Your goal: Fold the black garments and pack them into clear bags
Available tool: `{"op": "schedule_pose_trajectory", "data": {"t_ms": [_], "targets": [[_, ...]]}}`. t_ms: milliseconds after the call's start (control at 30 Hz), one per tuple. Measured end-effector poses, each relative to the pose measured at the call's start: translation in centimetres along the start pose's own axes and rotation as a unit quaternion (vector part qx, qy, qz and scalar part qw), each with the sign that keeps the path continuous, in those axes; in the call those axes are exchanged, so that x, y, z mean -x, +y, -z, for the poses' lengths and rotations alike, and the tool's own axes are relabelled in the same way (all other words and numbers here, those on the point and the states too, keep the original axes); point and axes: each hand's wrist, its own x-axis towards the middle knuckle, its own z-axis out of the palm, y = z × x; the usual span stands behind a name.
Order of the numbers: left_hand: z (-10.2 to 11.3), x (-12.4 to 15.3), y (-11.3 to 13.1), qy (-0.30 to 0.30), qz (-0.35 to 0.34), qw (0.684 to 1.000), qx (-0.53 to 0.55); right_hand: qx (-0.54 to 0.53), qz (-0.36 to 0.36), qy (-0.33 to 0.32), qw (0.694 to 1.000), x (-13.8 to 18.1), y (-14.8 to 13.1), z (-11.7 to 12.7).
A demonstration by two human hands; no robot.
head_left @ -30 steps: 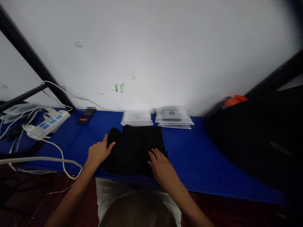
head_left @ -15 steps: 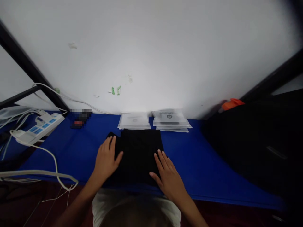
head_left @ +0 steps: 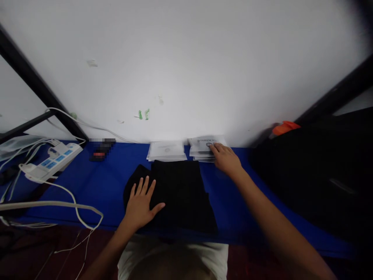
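A folded black cloth garment (head_left: 177, 194) lies on the blue tabletop in front of me; its exact kind does not show. My left hand (head_left: 141, 204) rests flat on its left part with the fingers spread. Farther back, by the wall, my right hand (head_left: 227, 158) lies over the right side of a pile of frosted plastic bags (head_left: 201, 144) with dark print. Its fingers are stretched out on the top bag, and I see no grip. To the left of that pile sits another stack of whitish plastic bags (head_left: 166, 151), touched by neither hand.
A white power strip (head_left: 54, 161) with plugs and loose white cables (head_left: 70, 194) occupies the left side. Near it lies a blurred-out dark object (head_left: 101, 149). A large black mass (head_left: 314, 175) with an orange piece (head_left: 285, 127) fills the right. A white wall (head_left: 186, 77) closes the back.
My right hand has left the garment's right edge and moved forward onto the right pile of bags. My left hand stays on the garment, slightly nearer to me and more spread.
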Motion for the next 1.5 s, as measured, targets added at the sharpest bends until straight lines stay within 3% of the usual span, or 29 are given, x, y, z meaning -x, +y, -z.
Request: {"op": "schedule_pose_trajectory", "data": {"t_ms": [167,333,467,567,633,767,1000,1100,1267,1333,1500], "targets": [[-0.5,0.0,-0.2,0.005,-0.003,1.0,0.008,0.031,-0.019,-0.013,0.999,-1.4,1.0,-1.5],[-0.3,-0.3,0.0,0.006,0.006,0.999,0.049,0.039,-0.052,0.009,0.998,-1.6,0.7,-0.2],[1.5,-0.7,1.2,0.14,0.031,0.983,0.115,-0.011,-0.051,0.077,0.996,-0.4,-2.8,2.5],[3.1,-1.4,2.4,0.279,-0.031,0.951,0.131,-0.073,0.0,0.104,0.992,1.9,-7.8,4.4],[3.6,-1.8,3.1,0.33,-0.079,0.934,0.115,-0.112,0.057,0.082,0.989,3.7,-11.0,4.9],[3.3,-2.0,3.2,0.328,-0.095,0.934,0.1,-0.152,0.145,0.049,0.977,6.8,-13.6,4.1],[3.4,-1.8,1.6,0.303,-0.135,0.93,0.162,-0.193,0.148,0.121,0.962,9.8,-9.4,2.8],[4.3,-2.4,2.7,0.309,-0.142,0.927,0.156,-0.241,0.142,0.127,0.952,10.1,-9.3,3.4],[4.7,-3.6,6.2,0.292,-0.257,0.901,0.19,-0.285,0.175,0.151,0.93,9.5,-11.4,4.8],[4.5,-3.8,7.1,0.308,-0.274,0.889,0.199,-0.296,0.18,0.156,0.925,9.3,-12.1,5.1],[4.5,-4.0,6.5,0.328,-0.278,0.884,0.183,-0.3,0.184,0.155,0.923,9.2,-12.1,4.8]]}}
